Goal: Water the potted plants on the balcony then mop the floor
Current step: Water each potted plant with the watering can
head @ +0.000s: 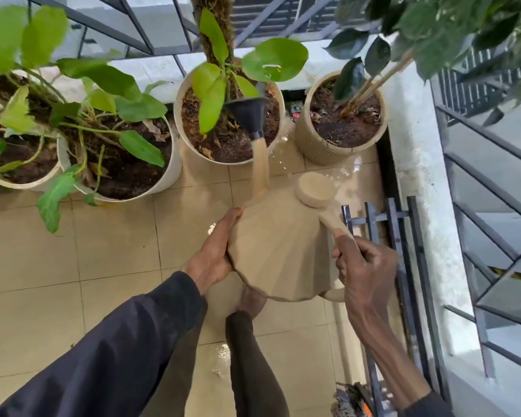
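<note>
Nothing legible appears anywhere in the view. The watering can (pixel 280 251) and the plant pots (pixel 316 147) carry no readable print. A small yellow-and-black striped strip (pixel 513 274), seen beyond the railing at the right, is too small to show any letters.

Pale beige square-tiled floor (pixel 42 266) with thin grout lines covers the balcony, glossy with a wet patch (pixel 352 176) near its far right corner. A white-painted low masonry wall (pixel 418 176) bounds the right edge, and a black metal bar frame (pixel 373 218) lies along its foot. Dark grey metal railing bars (pixel 491 186) stand beyond in soft daylight.
</note>
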A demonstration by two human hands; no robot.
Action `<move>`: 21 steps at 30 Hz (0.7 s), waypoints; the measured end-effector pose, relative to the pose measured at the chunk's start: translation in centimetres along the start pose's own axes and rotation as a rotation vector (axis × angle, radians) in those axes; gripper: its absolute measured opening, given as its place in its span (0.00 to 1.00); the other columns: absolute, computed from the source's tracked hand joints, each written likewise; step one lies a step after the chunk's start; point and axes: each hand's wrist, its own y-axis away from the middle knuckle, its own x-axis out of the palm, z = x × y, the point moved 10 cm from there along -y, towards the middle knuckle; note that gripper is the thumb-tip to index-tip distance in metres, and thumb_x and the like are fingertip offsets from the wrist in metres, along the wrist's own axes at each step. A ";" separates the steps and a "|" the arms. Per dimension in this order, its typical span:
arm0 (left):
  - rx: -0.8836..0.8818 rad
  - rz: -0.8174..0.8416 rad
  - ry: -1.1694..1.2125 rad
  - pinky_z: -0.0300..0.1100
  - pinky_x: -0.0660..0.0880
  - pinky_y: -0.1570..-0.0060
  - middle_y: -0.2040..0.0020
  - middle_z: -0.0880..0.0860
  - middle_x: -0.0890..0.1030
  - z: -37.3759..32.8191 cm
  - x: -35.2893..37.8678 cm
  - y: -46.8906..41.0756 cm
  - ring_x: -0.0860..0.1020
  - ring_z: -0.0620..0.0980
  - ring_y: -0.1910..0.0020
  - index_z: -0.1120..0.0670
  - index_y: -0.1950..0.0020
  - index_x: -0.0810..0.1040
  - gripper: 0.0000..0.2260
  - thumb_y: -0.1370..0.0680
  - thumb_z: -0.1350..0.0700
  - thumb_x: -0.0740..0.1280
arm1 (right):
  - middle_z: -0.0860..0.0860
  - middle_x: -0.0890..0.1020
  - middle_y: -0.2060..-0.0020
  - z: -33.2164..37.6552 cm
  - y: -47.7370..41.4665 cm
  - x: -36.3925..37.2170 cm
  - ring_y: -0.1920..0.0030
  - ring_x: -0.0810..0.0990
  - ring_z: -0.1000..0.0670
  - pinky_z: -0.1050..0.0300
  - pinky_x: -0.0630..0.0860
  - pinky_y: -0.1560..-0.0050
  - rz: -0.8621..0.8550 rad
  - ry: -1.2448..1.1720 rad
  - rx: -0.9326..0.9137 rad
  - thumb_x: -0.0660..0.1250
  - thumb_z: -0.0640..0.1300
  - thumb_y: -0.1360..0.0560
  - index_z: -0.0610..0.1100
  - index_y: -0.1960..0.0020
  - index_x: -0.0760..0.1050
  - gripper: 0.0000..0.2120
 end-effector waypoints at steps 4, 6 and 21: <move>0.038 0.034 0.021 0.51 0.80 0.46 0.48 0.54 0.86 0.0 0.2 0.1 0.83 0.54 0.48 0.48 0.47 0.85 0.12 0.23 0.42 0.70 | 0.54 0.74 0.79 0.3 0.2 -0.1 0.75 0.70 0.48 0.53 0.67 0.68 0.000 0.002 -0.036 0.70 0.60 0.28 0.43 0.70 0.79 0.22; 0.046 0.045 0.025 0.51 0.81 0.47 0.49 0.54 0.86 0.1 0.2 0.3 0.83 0.54 0.48 0.49 0.44 0.84 0.13 0.23 0.43 0.70 | 0.54 0.74 0.78 0.2 0.4 -0.2 0.75 0.70 0.48 0.54 0.67 0.68 -0.010 0.003 -0.054 0.70 0.60 0.28 0.43 0.70 0.79 0.22; 0.073 0.093 0.050 0.47 0.83 0.56 0.46 0.54 0.87 0.7 -4.3 2.8 0.86 0.51 0.51 0.49 0.36 0.81 0.20 0.24 0.41 0.72 | 0.59 0.78 0.73 -0.6 4.5 2.3 0.73 0.75 0.58 0.68 0.68 0.70 0.008 0.001 -0.147 0.70 0.59 0.26 0.42 0.63 0.82 0.20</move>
